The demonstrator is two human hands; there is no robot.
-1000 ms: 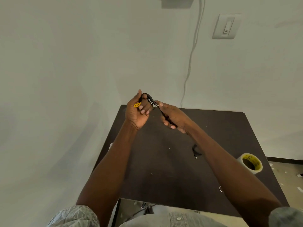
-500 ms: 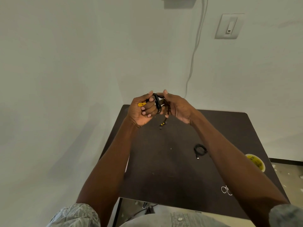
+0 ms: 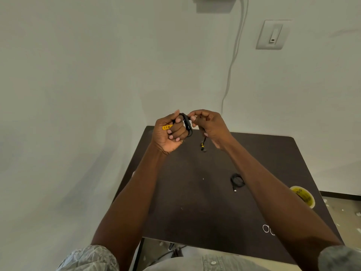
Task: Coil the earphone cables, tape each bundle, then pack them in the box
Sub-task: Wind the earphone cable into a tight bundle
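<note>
Above dark table (image 3: 195,202), both hands grip black earphone cable (image 3: 187,124).

A plain indoor room, home or small office: bare white wall (image 3: 97,75) with a light switch (image 3: 272,34), a white cable (image 3: 233,61) running down it, a dark table (image 3: 195,202), debris-speckled floor (image 3: 349,210).

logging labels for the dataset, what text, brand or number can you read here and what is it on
Nothing can be read in full.
White mark on the dark table at its near right edge, about: looks like "oc", cut off by the right arm, uncertain.
Black print on the yellow core of the tape roll: too blurred to read.
Yellow tab sticking out of the left hand: dark marks only, not legible.
Wall switch: no text visible.
</note>
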